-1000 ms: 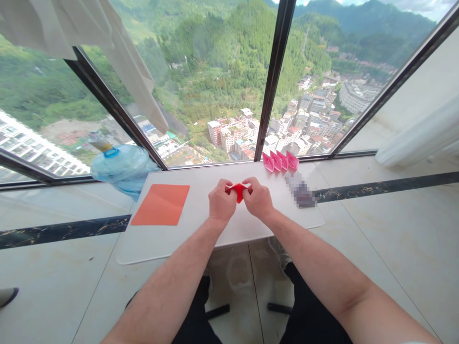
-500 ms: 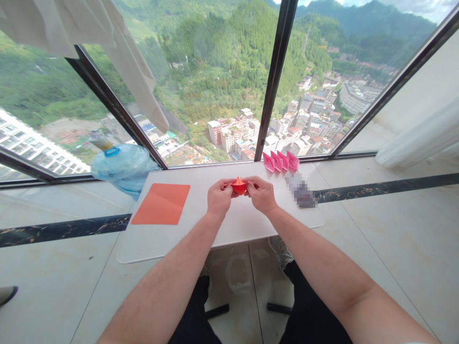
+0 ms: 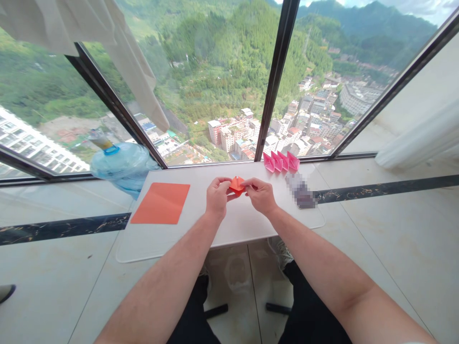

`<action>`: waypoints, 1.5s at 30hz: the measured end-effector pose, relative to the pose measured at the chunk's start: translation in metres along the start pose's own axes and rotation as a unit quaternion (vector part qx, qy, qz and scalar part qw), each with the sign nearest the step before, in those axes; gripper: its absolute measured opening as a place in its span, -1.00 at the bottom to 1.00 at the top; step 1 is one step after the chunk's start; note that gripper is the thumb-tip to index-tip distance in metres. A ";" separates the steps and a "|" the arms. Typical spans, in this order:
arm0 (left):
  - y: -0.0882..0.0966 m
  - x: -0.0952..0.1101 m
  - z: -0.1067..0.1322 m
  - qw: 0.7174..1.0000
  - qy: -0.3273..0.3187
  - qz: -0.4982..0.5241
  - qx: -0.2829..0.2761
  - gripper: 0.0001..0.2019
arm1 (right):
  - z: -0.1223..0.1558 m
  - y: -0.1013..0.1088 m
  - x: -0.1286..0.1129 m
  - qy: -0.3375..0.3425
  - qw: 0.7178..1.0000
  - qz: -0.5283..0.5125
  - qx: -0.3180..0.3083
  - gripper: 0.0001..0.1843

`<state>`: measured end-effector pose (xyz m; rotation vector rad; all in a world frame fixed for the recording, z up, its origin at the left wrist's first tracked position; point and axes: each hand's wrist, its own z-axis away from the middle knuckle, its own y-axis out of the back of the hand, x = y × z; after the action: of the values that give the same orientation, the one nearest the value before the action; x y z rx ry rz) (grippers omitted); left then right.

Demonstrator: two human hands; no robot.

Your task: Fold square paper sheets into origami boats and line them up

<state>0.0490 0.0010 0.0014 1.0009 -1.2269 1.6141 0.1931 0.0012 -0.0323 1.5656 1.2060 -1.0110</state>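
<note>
A small folded piece of orange origami paper (image 3: 237, 184) is held between both hands above the table's middle. My left hand (image 3: 217, 196) pinches its left side, with fingers reaching beneath it. On the right side, my right hand (image 3: 261, 193) grips the paper's edge between thumb and fingers. The piece has pointed flaps standing up at its top; its underside is partly hidden by fingers. Flat orange paper (image 3: 161, 203) lies to the left of my hands. Several folded pink paper pieces (image 3: 281, 162) stand in a row at the table's back right.
The white table (image 3: 201, 229) stands against the window. A large blue water bottle (image 3: 122, 165) is beyond its back left corner. A blurred-out object (image 3: 301, 190) lies on the right side. My legs and a shoe (image 3: 281, 251) are below the front edge.
The folded orange paper has turned and spread a little, showing more of its face. My left fingers have shifted under it, and my right hand stays at its right edge.
</note>
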 end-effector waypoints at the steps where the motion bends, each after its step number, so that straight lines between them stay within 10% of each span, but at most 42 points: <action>1: 0.000 0.001 0.000 1.000 0.002 0.000 0.003 -0.76 | 0.000 0.000 0.000 0.007 1.000 0.009 -0.003 -0.77; 10: 0.005 -0.007 -0.005 0.996 0.077 0.017 -0.051 -0.69 | 0.000 -0.001 -0.002 0.035 0.999 0.032 -0.005 -0.76; 45: 0.009 -0.014 -0.009 0.981 -0.056 -0.149 -0.108 -0.64 | -0.011 0.010 -0.005 -0.088 0.986 -0.123 -0.068 -0.75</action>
<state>0.0444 0.0060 -0.0160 1.0877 -1.2308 1.1808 0.2034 0.0097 -0.0230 1.2155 1.3347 -1.1734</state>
